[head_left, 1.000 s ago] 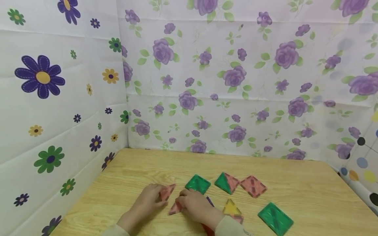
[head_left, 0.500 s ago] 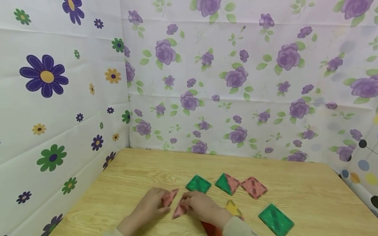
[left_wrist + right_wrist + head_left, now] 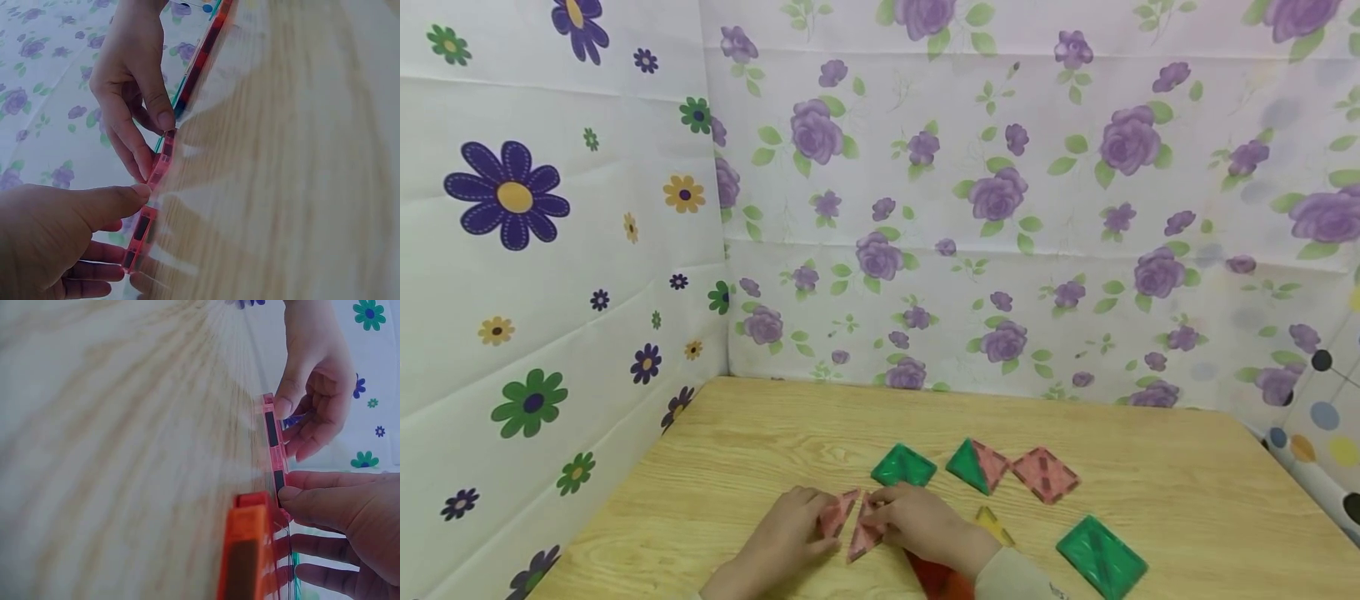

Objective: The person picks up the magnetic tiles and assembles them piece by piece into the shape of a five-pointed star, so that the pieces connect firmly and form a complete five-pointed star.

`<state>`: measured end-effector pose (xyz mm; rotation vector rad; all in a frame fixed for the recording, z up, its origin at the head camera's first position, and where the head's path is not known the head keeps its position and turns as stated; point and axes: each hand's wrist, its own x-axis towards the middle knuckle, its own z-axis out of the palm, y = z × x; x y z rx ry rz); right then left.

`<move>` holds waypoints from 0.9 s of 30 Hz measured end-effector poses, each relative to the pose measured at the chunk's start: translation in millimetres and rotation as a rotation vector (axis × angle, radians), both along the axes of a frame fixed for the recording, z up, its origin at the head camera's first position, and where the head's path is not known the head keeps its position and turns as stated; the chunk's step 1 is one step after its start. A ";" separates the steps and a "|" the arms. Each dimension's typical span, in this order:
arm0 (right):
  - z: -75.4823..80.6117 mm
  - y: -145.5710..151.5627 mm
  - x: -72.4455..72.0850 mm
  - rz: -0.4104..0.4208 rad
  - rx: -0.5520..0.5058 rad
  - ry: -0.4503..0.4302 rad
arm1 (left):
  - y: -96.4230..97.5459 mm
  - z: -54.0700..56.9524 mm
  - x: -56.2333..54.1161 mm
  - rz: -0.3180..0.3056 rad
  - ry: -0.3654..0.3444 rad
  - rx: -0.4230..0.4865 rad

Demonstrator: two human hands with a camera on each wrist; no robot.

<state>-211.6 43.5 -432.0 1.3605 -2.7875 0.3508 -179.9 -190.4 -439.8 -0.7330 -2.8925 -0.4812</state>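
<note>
Two pink translucent triangular magnetic tiles lie close together on the table, a narrow gap between them in the head view. My left hand (image 3: 790,527) pinches the left pink tile (image 3: 839,513) between thumb and fingers. The right pink tile (image 3: 864,537) is pinched by my right hand (image 3: 928,527), whose fingers hide part of it. From the left wrist, the tiles show edge-on, with the left hand (image 3: 56,234) at the nearer tile (image 3: 141,231) and the right hand (image 3: 134,81) at the farther one. Red tiles (image 3: 936,575) lie partly under the right wrist.
Beyond the hands lie a green tile pair (image 3: 904,465), a green-and-pink square (image 3: 976,465) and a pink square (image 3: 1045,475). A yellow triangle (image 3: 995,527) shows behind the right forearm. A green square (image 3: 1102,557) lies at the right. Flowered cloth (image 3: 880,208) borders the table (image 3: 760,417).
Both hands have shifted slightly toward the person and rightward with their pink tiles. The gap between the tiles has narrowed. The right forearm now covers more of the yellow tile.
</note>
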 end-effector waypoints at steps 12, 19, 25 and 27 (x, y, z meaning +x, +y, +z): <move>-1.8 3.1 1.3 -0.001 -0.010 0.014 | 8.9 -0.1 6.1 -0.071 0.017 -0.030; -2.8 3.8 1.2 0.008 -0.031 0.021 | 11.9 0.8 6.7 -0.077 0.026 -0.040; -0.6 2.7 0.9 -0.008 -0.017 -0.001 | 14.0 1.5 6.3 -0.056 0.011 -0.061; 0.7 2.9 1.5 -0.009 -0.005 -0.001 | 15.1 0.7 6.0 -0.045 0.005 -0.064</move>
